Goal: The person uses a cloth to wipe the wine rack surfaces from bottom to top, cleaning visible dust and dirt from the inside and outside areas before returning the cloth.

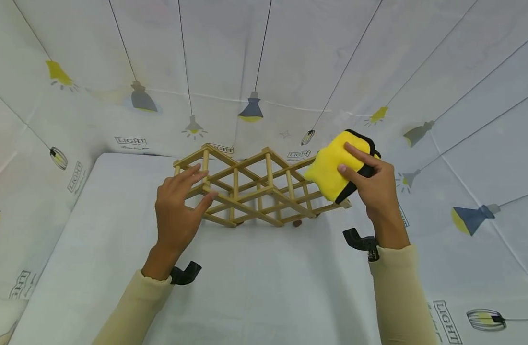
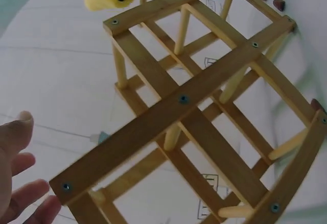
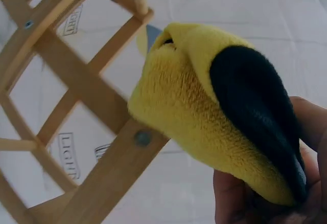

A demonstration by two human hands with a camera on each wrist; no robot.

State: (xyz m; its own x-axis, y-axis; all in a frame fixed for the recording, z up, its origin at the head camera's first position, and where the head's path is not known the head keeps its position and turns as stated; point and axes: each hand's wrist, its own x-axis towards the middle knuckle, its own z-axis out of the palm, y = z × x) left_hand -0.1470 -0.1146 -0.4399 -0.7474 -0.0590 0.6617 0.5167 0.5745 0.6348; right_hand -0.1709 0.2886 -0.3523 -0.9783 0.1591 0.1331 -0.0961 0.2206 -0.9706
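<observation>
A light wooden lattice rack (image 1: 255, 191), built of crossed slats joined by round dowels and screws, stands across the white surface. Bunched in my right hand (image 1: 373, 179) is a fuzzy yellow cloth (image 1: 333, 165) with black trim, gripped between thumb and fingers. The cloth overlaps the rack's right end in the head view; in the right wrist view its yellow side (image 3: 179, 91) lies right against a slat (image 3: 112, 178). My left hand (image 1: 177, 211) is at the rack's left end, its fingers spread and loosely bent, fingertips close beside the end slat (image 2: 122, 137).
The rack stands on a white-covered table (image 1: 246, 287) with its back edge near a sheet wall (image 1: 160, 57) printed with lamps. Small brown pieces (image 1: 297, 223) lie near the rack's front. Black wrist mounts (image 1: 186, 274) stick out from both wrists.
</observation>
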